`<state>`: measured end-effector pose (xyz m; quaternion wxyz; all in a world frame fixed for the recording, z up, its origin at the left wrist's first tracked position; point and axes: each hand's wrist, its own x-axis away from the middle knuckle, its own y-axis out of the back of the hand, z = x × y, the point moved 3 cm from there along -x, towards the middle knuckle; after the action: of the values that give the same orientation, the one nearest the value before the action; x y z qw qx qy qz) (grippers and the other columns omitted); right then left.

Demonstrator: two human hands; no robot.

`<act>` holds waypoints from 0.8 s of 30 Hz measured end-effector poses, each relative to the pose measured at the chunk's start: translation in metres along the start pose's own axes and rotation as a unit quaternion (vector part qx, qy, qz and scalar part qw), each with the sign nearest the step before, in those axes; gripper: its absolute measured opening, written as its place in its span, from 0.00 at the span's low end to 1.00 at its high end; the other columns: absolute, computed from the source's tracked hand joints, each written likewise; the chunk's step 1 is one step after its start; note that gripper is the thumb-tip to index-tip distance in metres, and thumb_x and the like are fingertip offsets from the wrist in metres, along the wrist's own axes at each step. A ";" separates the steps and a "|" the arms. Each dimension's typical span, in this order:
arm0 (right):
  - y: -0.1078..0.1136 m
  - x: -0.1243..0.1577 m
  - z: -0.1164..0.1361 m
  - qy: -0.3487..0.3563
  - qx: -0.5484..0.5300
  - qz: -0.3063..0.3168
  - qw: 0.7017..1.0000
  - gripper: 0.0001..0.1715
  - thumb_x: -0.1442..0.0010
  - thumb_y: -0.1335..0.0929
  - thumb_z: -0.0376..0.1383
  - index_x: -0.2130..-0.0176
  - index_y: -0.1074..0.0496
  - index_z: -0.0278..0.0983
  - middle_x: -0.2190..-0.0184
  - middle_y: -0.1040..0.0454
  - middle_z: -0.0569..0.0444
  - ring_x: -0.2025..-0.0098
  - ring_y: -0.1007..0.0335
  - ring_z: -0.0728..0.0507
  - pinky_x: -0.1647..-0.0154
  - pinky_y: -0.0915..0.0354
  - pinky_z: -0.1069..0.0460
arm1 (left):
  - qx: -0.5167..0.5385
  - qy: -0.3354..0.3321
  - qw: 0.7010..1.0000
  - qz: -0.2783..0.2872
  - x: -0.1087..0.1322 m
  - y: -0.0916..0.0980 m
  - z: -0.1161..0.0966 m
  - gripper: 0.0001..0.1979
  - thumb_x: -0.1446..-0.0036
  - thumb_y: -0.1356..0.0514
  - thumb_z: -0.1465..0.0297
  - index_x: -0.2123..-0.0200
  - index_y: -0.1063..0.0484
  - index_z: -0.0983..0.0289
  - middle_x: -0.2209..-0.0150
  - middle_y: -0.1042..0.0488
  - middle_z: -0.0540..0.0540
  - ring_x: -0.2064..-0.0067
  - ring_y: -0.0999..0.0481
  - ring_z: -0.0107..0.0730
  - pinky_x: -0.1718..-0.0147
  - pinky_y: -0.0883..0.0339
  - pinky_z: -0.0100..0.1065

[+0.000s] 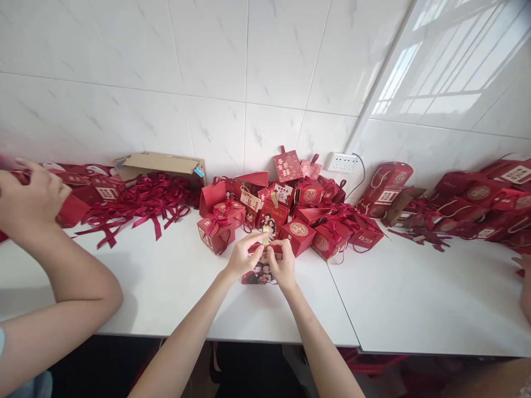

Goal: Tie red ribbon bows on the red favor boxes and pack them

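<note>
My left hand and my right hand meet over a small red gift box printed with a cartoon couple, standing on the white table. The fingers of both hands are pinched at the box's top, around a small pale tag or handle. Right behind the box lies a pile of similar red gift boxes, several tied with red ribbon bows.
Another person's hand and forearm reach in at the left over red boxes. Loose red ribbons and a cardboard box lie back left. More red gift bags crowd the right. A wall socket sits on the tiles.
</note>
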<state>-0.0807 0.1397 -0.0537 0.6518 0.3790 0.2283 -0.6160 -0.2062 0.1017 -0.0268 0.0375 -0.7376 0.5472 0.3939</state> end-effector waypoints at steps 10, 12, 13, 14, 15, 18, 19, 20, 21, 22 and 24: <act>0.000 0.000 0.001 -0.013 -0.008 -0.006 1.000 0.01 0.41 0.37 0.33 0.66 0.36 0.38 0.70 0.34 0.55 0.67 0.34 0.46 0.66 0.36 0.51 | 0.004 -0.007 1.000 0.002 0.000 0.000 0.001 0.18 0.49 0.46 0.76 0.54 0.27 0.64 0.56 0.24 0.57 0.53 0.25 0.36 0.56 0.28 0.35; -0.001 0.000 0.001 -0.015 -0.011 -0.007 1.000 0.01 0.42 0.37 0.33 0.66 0.36 0.38 0.70 0.34 0.55 0.67 0.34 0.46 0.66 0.35 0.51 | 0.004 -0.009 1.000 0.006 0.000 0.001 0.000 0.18 0.49 0.46 0.76 0.54 0.27 0.64 0.56 0.24 0.57 0.53 0.25 0.35 0.56 0.28 0.35; -0.001 0.000 0.001 -0.016 -0.011 -0.008 1.000 0.01 0.42 0.37 0.33 0.66 0.35 0.38 0.70 0.34 0.55 0.67 0.34 0.46 0.66 0.35 0.51 | 0.004 -0.008 1.000 0.006 0.000 0.001 -0.001 0.18 0.49 0.46 0.76 0.54 0.27 0.63 0.56 0.24 0.57 0.53 0.25 0.35 0.57 0.28 0.34; -0.001 -0.001 0.001 -0.018 -0.012 -0.008 1.000 0.01 0.42 0.37 0.33 0.66 0.35 0.38 0.70 0.33 0.55 0.67 0.34 0.46 0.66 0.35 0.51 | 0.004 -0.006 1.000 0.006 0.000 0.001 -0.001 0.17 0.48 0.46 0.75 0.55 0.27 0.63 0.56 0.24 0.57 0.54 0.25 0.35 0.58 0.27 0.34; -0.001 -0.001 0.001 -0.019 -0.012 -0.008 1.000 0.01 0.42 0.37 0.34 0.66 0.35 0.38 0.70 0.33 0.55 0.67 0.34 0.46 0.67 0.35 0.51 | 0.005 -0.004 1.000 0.005 -0.001 0.001 -0.001 0.17 0.48 0.47 0.75 0.55 0.27 0.62 0.56 0.24 0.56 0.54 0.25 0.35 0.58 0.27 0.34; -0.001 -0.002 0.001 -0.022 -0.013 -0.008 1.000 0.01 0.42 0.37 0.34 0.66 0.35 0.38 0.70 0.33 0.55 0.67 0.34 0.46 0.66 0.35 0.51 | 0.005 -0.002 1.000 0.001 -0.001 0.000 -0.001 0.18 0.47 0.47 0.75 0.54 0.28 0.63 0.57 0.25 0.56 0.54 0.25 0.34 0.60 0.27 0.33; -0.001 -0.002 0.001 -0.024 -0.013 -0.008 1.000 0.01 0.42 0.37 0.33 0.66 0.35 0.38 0.70 0.33 0.55 0.67 0.34 0.46 0.66 0.35 0.51 | 0.004 -0.003 1.000 0.000 -0.001 0.000 0.000 0.18 0.47 0.47 0.75 0.54 0.28 0.63 0.57 0.25 0.56 0.55 0.25 0.34 0.60 0.27 0.33; -0.001 -0.002 0.000 -0.026 -0.013 -0.007 1.000 0.01 0.42 0.37 0.33 0.66 0.35 0.38 0.70 0.33 0.55 0.67 0.34 0.46 0.66 0.35 0.51 | 0.001 -0.004 1.000 -0.002 -0.001 0.000 0.000 0.18 0.47 0.47 0.76 0.54 0.28 0.63 0.58 0.25 0.56 0.56 0.25 0.34 0.61 0.27 0.32; -0.001 -0.002 0.000 -0.028 -0.013 -0.006 1.000 0.01 0.43 0.37 0.33 0.66 0.35 0.38 0.70 0.33 0.55 0.67 0.34 0.46 0.66 0.35 0.51 | -0.002 -0.006 1.000 -0.004 0.000 0.000 0.001 0.17 0.47 0.47 0.76 0.54 0.28 0.64 0.58 0.25 0.56 0.56 0.25 0.33 0.61 0.27 0.32; -0.001 -0.002 0.000 -0.030 -0.014 -0.005 0.999 0.01 0.43 0.37 0.33 0.66 0.35 0.38 0.70 0.33 0.55 0.67 0.34 0.47 0.66 0.35 0.51 | -0.007 -0.011 1.000 -0.004 0.000 0.000 0.001 0.17 0.47 0.47 0.76 0.55 0.28 0.64 0.59 0.25 0.57 0.57 0.25 0.33 0.61 0.27 0.32; -0.002 -0.001 -0.001 -0.033 -0.014 -0.003 0.999 0.01 0.43 0.36 0.33 0.66 0.35 0.38 0.70 0.33 0.55 0.67 0.34 0.47 0.66 0.35 0.51 | -0.016 -0.019 1.000 -0.002 0.000 0.000 0.001 0.17 0.47 0.47 0.76 0.55 0.28 0.64 0.60 0.25 0.57 0.58 0.25 0.33 0.60 0.27 0.33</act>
<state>-0.0822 0.1416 -0.0537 0.6622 0.3486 0.2162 -0.6271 -0.2066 0.1023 -0.0271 0.0375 -0.7314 0.5386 0.4166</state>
